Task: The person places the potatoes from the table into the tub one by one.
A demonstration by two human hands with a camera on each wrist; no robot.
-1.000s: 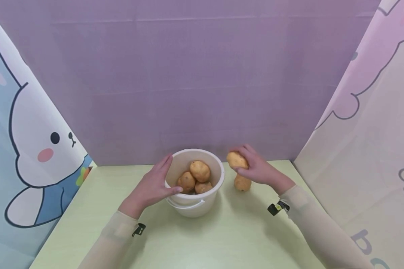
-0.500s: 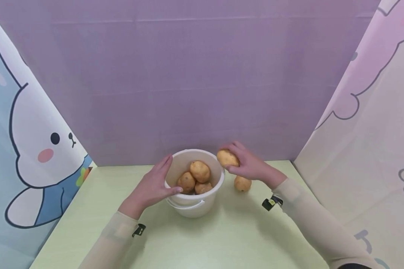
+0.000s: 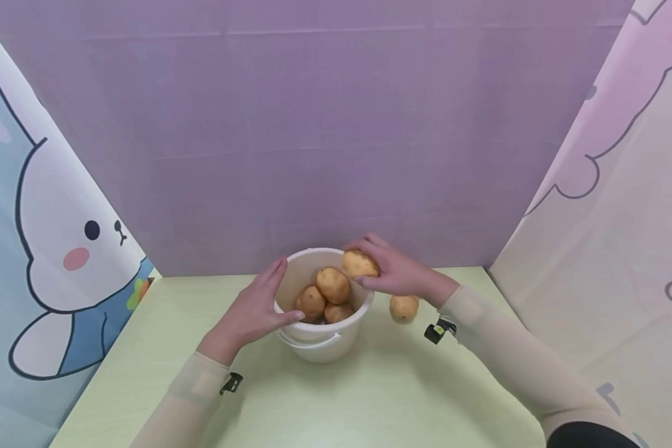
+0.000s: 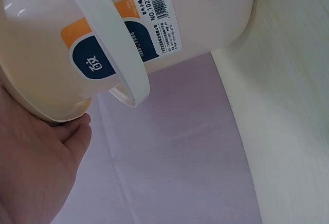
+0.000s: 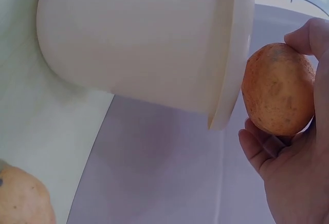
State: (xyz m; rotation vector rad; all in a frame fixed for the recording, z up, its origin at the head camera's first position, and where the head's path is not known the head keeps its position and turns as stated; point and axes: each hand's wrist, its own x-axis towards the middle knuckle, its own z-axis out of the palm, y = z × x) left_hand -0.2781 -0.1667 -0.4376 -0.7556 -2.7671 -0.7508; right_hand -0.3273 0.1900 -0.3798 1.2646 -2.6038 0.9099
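A white plastic bucket [image 3: 319, 350] stands on the table with several potatoes [image 3: 333, 285] inside. My left hand [image 3: 251, 314] holds its left side, the thumb lying over the near rim and the fingers reaching up toward the far rim. In the left wrist view those fingers are against the bucket just below its lip. My right hand [image 3: 394, 271] grips a potato [image 5: 280, 88] between thumb and fingers, over the right part of the rim. On the table, right of the bucket, lies another potato [image 3: 404, 308], partly visible in the right wrist view too.
The pale green table [image 3: 381, 398] ends at a purple cloth wall [image 3: 336, 137] close behind the bucket. Printed cartoon panels flank both sides. A white handle [image 4: 115, 44] hangs down the bucket's near side, beside a label.
My right hand has carried its potato leftward, from above the potato on the table to the bucket's right rim. My left hand and the bucket stay put.
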